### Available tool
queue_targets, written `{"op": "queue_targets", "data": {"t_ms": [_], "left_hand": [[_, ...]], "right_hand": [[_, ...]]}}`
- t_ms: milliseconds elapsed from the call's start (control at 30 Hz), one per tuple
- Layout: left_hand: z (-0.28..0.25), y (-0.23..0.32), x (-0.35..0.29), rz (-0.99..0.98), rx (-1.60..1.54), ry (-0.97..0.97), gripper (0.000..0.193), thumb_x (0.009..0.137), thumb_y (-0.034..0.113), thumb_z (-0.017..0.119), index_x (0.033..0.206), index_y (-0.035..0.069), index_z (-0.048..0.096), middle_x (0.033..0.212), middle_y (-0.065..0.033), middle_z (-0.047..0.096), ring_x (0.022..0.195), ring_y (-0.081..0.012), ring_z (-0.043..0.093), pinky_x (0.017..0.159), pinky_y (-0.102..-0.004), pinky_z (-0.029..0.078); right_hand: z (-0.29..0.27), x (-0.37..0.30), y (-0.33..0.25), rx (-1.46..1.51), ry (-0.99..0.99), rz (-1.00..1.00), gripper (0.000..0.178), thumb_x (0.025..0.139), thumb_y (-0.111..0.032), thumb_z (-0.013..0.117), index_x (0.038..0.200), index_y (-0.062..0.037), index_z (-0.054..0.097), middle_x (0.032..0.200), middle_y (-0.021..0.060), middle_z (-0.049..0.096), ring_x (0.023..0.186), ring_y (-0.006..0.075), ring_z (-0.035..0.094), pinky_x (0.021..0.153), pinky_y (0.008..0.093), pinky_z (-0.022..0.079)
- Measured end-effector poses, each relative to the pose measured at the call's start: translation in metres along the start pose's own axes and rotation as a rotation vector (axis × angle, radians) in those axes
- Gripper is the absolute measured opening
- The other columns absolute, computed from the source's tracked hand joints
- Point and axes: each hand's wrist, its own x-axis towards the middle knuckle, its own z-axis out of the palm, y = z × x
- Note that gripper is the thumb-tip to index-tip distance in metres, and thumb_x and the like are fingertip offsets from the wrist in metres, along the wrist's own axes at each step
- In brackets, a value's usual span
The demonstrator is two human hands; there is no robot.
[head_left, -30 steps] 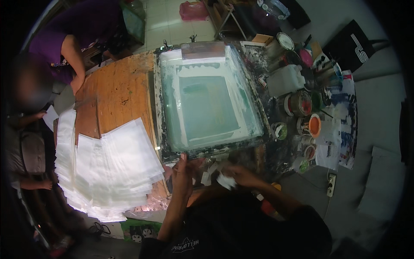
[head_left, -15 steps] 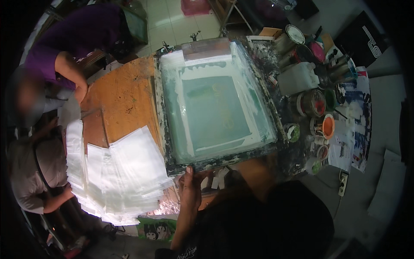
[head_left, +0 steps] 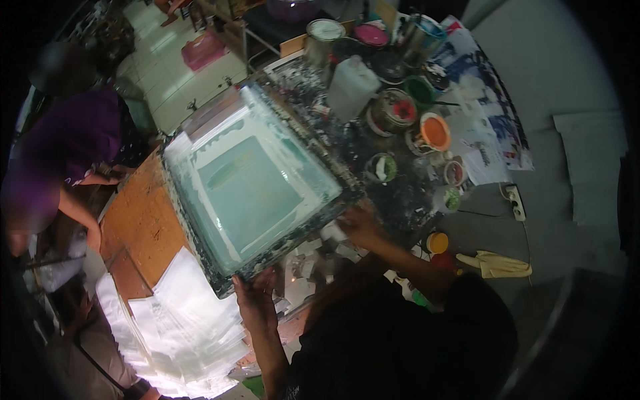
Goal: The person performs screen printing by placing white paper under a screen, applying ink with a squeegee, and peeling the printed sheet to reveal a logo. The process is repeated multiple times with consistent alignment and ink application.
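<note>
A silk-screen printing frame point(head_left: 179, 203) with a pale green mesh lies tilted over the table. Its near left corner is in my left hand point(head_left: 259, 303), the thumb on the rim and the fingers below it. My right hand point(head_left: 363, 230) is by the near right corner, its fingers blurred. A white scrap point(head_left: 333, 232) shows at its fingertips; whether it is held cannot be made out. A squeegee point(head_left: 212, 115) rests across the far end of the frame. Left of the frame lie fanned white sheets point(head_left: 187, 320), close to my left hand.
Paint cans, among them an orange one point(head_left: 435, 132), and a whitish jug point(head_left: 352, 88) crowd the stained tabletop on the right. Below the frame are several pale scraps point(head_left: 303, 267). A person in purple point(head_left: 73, 147) leans at the wooden board point(head_left: 147, 220); another person sits nearer left.
My view has swung right, so the frame appears farther left and more turned. My right hand has come into view by the near right corner. My left hand stays at the near edge.
</note>
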Motion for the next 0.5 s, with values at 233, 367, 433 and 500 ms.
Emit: {"op": "queue_targets", "data": {"t_ms": [233, 367, 433, 500], "left_hand": [[-0.026, -0.045, 0.019, -0.175, -0.111, -0.003, 0.07, 0.101, 0.054, 0.059, 0.143, 0.002, 0.04, 0.131, -0.0269, 0.057, 0.129, -0.0357, 0.057, 0.105, -0.0485, 0.049], [-0.039, -0.063, 0.028, -0.164, -0.165, -0.047, 0.063, 0.1, 0.051, 0.063, 0.135, 0.0, 0.049, 0.131, -0.0241, 0.059, 0.131, -0.0357, 0.056, 0.109, -0.0502, 0.047], [-0.049, -0.076, 0.033, -0.165, -0.229, -0.073, 0.059, 0.1, 0.049, 0.064, 0.128, -0.001, 0.052, 0.132, -0.0238, 0.057, 0.134, -0.0368, 0.053, 0.111, -0.0518, 0.046], [-0.061, -0.09, 0.047, -0.165, -0.303, -0.124, 0.057, 0.101, 0.048, 0.063, 0.124, -0.003, 0.05, 0.135, -0.0243, 0.052, 0.138, -0.0391, 0.049, 0.112, -0.054, 0.045]], "right_hand": [[-0.092, -0.043, 0.052, -0.375, 0.627, -0.314, 0.027, 0.092, -0.01, 0.07, 0.116, 0.0016, 0.067, 0.122, 0.0205, 0.068, 0.113, 0.0421, 0.063, 0.1, 0.0488, 0.049], [-0.139, 0.021, -0.031, -0.343, 0.929, -0.482, 0.054, 0.087, -0.018, 0.078, 0.134, -0.0005, 0.059, 0.118, 0.0195, 0.067, 0.119, 0.0414, 0.058, 0.106, 0.0538, 0.043], [-0.164, 0.075, -0.067, -0.468, 1.164, -0.552, 0.075, 0.084, -0.025, 0.081, 0.147, -0.0031, 0.047, 0.117, 0.0189, 0.065, 0.12, 0.0391, 0.056, 0.105, 0.0557, 0.04], [-0.178, 0.121, -0.072, -0.615, 1.162, -0.36, 0.087, 0.079, -0.03, 0.085, 0.15, -0.004, 0.041, 0.124, 0.0205, 0.062, 0.122, 0.0375, 0.055, 0.103, 0.0578, 0.04]]}}
